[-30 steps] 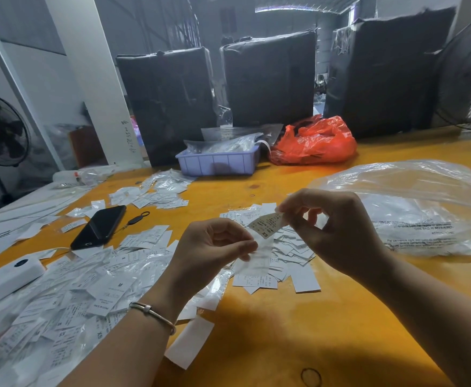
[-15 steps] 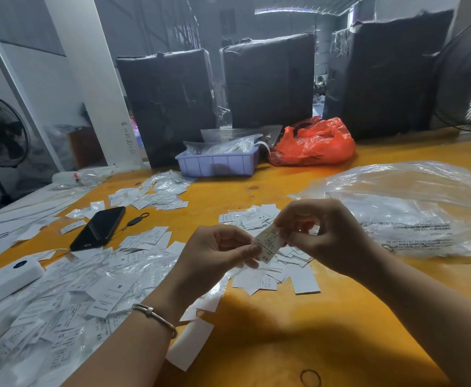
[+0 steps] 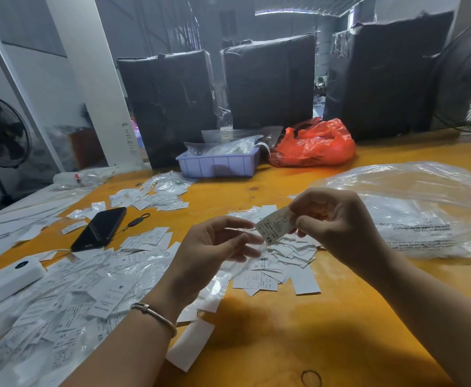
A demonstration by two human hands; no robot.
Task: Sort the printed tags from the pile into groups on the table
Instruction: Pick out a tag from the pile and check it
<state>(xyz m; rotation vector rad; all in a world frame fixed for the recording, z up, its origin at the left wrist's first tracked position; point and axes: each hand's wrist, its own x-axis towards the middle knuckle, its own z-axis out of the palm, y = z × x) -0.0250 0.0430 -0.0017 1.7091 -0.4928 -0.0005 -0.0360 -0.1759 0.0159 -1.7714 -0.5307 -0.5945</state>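
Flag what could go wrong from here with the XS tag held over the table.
The small white printed XS tag is only pinched at one end by the right hand, so it might slip into the loose group of white tags below. The left hand holds a clear plastic sleeve that could drag neighbouring tags and mix groups.

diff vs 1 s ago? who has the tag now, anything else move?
The right hand still pinches the tag, now printed side up with XS readable. The left hand, which gripped the tag with it a second ago, has let go of the tag and drawn slightly down, holding a clear sleeve that it appears to have pulled off the tag. Tag piles, phone, tray and bags unchanged.
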